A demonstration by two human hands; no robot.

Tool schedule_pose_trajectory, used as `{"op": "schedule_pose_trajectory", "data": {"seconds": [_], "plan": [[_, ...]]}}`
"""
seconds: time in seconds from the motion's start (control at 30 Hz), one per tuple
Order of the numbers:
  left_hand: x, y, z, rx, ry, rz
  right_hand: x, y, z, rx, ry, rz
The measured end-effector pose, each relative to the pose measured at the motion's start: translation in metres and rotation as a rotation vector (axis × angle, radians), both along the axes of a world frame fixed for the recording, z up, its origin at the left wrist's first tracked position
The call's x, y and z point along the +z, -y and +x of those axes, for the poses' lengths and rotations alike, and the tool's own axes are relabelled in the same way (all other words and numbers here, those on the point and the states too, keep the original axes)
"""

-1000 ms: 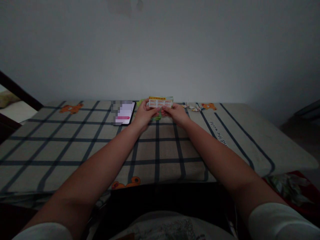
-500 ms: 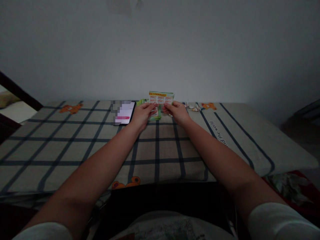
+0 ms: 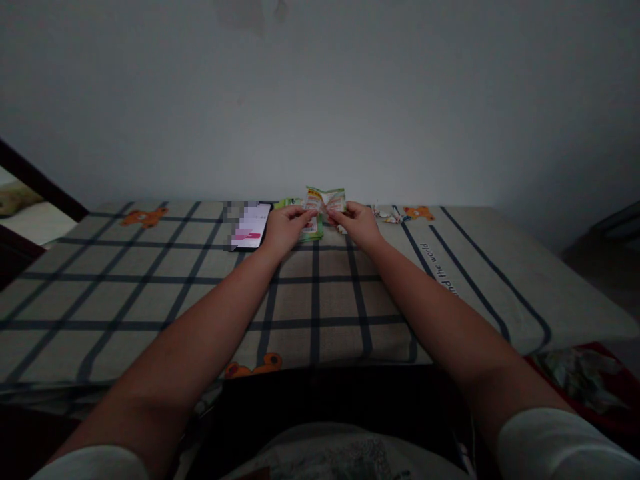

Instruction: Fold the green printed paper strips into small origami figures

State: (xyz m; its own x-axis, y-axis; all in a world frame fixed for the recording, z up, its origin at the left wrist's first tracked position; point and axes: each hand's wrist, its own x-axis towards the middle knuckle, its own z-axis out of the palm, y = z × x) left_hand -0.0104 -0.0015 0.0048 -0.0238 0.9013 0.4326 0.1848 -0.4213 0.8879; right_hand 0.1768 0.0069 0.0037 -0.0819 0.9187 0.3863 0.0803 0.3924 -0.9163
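Note:
Between my hands is a small printed paper slip [image 3: 325, 198], whitish with green edges and a yellow band, creased and buckled in the middle. My left hand [image 3: 290, 227] pinches its left side between thumb and fingers. On its right side my right hand [image 3: 357, 221] does the same. Under and behind my left hand lies a stack of green printed slips [image 3: 314, 233], partly hidden. Crumpled paper scraps [image 3: 390, 214] lie just beyond my right hand.
A phone [image 3: 250, 227] with a lit screen lies left of my left hand. The checked cloth with bear prints [image 3: 200, 300] covers the table up to the wall [image 3: 320, 100]. A red item [image 3: 590, 373] sits below the table's right edge.
The slip was flat and upright between both hands; now it is crinkled and bent in the middle. My hands have barely moved.

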Motion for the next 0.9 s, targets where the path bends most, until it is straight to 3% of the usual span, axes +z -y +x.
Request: {"op": "schedule_pose_trajectory", "data": {"seconds": [0.4, 0.63, 0.9], "plan": [[-0.0024, -0.0009, -0.0005, -0.115, -0.157, -0.018, -0.0001, 0.0005, -0.0011, 0.103, 0.009, 0.067], [-0.0089, -0.0034, 0.0011, -0.253, 0.011, -0.138, -0.0023, -0.0001, -0.0005, 0.197, -0.066, -0.044], [-0.0077, 0.0010, 0.0074, -0.132, -0.055, -0.102, -0.0040, -0.0039, -0.0005, 0.118, -0.016, -0.042]]}}
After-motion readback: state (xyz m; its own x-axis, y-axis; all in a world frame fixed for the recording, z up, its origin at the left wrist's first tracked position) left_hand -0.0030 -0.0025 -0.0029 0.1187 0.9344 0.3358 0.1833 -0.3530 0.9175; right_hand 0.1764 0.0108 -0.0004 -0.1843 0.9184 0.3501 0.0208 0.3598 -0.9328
